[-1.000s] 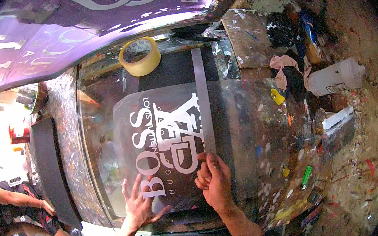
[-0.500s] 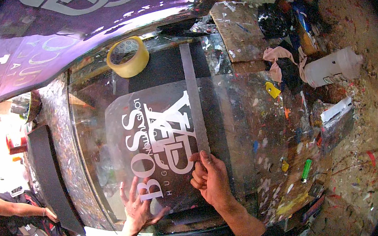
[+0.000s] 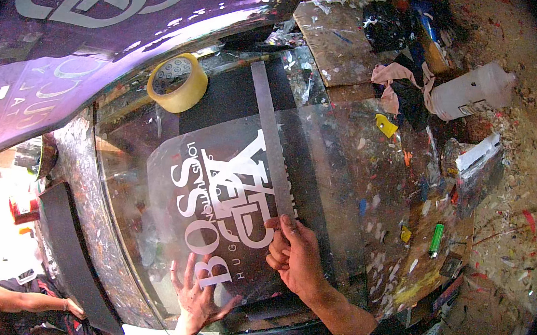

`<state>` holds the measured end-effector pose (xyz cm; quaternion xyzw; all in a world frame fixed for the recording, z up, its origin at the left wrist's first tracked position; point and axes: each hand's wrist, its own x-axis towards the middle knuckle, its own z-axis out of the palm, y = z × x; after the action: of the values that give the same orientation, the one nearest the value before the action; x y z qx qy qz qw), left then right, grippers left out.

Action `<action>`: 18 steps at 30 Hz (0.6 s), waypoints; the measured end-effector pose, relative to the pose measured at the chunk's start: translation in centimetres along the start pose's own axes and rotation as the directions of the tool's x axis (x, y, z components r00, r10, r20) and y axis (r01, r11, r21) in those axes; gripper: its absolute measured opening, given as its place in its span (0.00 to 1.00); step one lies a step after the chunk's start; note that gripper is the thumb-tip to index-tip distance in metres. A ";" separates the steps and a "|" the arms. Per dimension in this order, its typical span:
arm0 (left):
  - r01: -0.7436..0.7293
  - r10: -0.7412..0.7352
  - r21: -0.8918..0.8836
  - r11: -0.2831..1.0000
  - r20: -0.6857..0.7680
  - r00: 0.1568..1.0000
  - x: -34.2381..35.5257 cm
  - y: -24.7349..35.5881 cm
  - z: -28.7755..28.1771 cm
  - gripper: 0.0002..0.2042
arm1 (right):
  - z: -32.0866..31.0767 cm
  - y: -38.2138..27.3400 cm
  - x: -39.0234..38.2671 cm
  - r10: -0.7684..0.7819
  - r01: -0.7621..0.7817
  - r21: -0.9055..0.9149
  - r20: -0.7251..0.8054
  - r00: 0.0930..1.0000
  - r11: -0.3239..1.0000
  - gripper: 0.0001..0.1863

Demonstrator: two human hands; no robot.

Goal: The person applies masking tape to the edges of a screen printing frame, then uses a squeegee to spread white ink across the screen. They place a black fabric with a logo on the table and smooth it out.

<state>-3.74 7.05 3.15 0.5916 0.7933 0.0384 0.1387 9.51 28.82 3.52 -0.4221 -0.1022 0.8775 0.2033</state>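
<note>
A clear sheet with white lettering (image 3: 192, 179) lies over a dark surface on the worktable. Across its right side runs a long, flat grey ruler (image 3: 269, 128), slanting from the far edge down toward me. My right hand (image 3: 299, 252) is closed at the ruler's near end, thumb on top and the other fingers curled in. Spread wide, my left hand (image 3: 197, 297) rests on the sheet's near part, fingertips by the lowest large letters. It holds nothing.
A tape roll (image 3: 196, 91) stands near the far edge. To the right are a yellow scrap (image 3: 387, 125), a green lighter (image 3: 436, 240), a whitish plastic bottle (image 3: 476, 94) and a pink rag (image 3: 388, 88). Purple printed panels (image 3: 99, 32) rise at far left; another person's arm (image 3: 32, 303) shows lower left.
The whole view has shifted slightly. Small white marks now show along the ruler's right edge, so it seems to lie a little farther left. Both hands keep nearly the same pose.
</note>
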 end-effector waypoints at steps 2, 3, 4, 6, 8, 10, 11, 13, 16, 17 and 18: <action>-0.013 0.013 -0.005 1.000 -0.023 1.000 0.0 -0.2 0.2 0.38 | 0.0 0.0 0.0 -0.010 0.010 -0.004 -0.002 1.000 1.000 0.21; -0.011 0.011 -0.005 1.000 -0.016 1.000 0.0 -0.2 0.3 0.38 | -0.1 0.0 0.1 -0.016 0.016 -0.007 0.006 1.000 1.000 0.21; -0.009 0.009 -0.005 1.000 -0.008 1.000 -0.1 -0.2 0.3 0.38 | -0.2 0.0 0.1 -0.021 0.021 -0.010 0.014 1.000 1.000 0.21; -0.013 0.013 -0.005 1.000 -0.008 1.000 -0.1 -0.3 0.3 0.39 | -0.3 0.1 0.0 -0.033 0.033 -0.008 0.033 0.999 0.999 0.21; -0.015 0.015 -0.007 1.000 -0.020 1.000 -0.5 -0.2 0.3 0.39 | -0.3 0.2 -0.3 -0.036 0.037 -0.006 0.057 0.998 0.999 0.21; -0.003 0.002 -0.016 1.000 -0.014 1.000 -0.4 -0.2 0.3 0.39 | -0.5 0.1 -1.4 -0.098 0.106 -0.046 0.162 0.982 0.993 0.21; 0.011 -0.011 -0.021 1.000 -0.013 1.000 -0.3 0.0 0.4 0.39 | -0.8 0.1 -2.2 -0.121 0.138 -0.067 0.219 0.968 0.988 0.22; 0.000 0.000 -0.009 1.000 0.004 1.000 -0.1 0.1 -0.1 0.38 | -2.2 0.7 -5.3 -0.210 0.273 -0.324 0.216 0.954 0.906 0.22; -0.019 0.019 -0.013 1.000 0.002 1.000 0.2 -0.2 -0.4 0.36 | -2.8 1.5 -7.9 -0.377 0.465 -0.424 0.278 0.884 0.777 0.23; -0.043 0.043 -0.012 0.999 -0.018 0.999 0.0 -0.2 -0.2 0.35 | -3.9 1.6 -8.5 -0.413 0.477 -0.413 0.240 0.879 0.775 0.23; -0.068 0.068 -0.009 0.998 -0.036 0.997 0.1 -0.3 0.0 0.35 | -4.9 1.5 -9.2 -0.449 0.490 -0.402 0.200 0.871 0.774 0.22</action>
<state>-4.08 7.03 3.09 0.6168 0.7748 0.0579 0.1261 18.12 23.42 6.39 -0.3767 -0.4090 0.7711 0.3102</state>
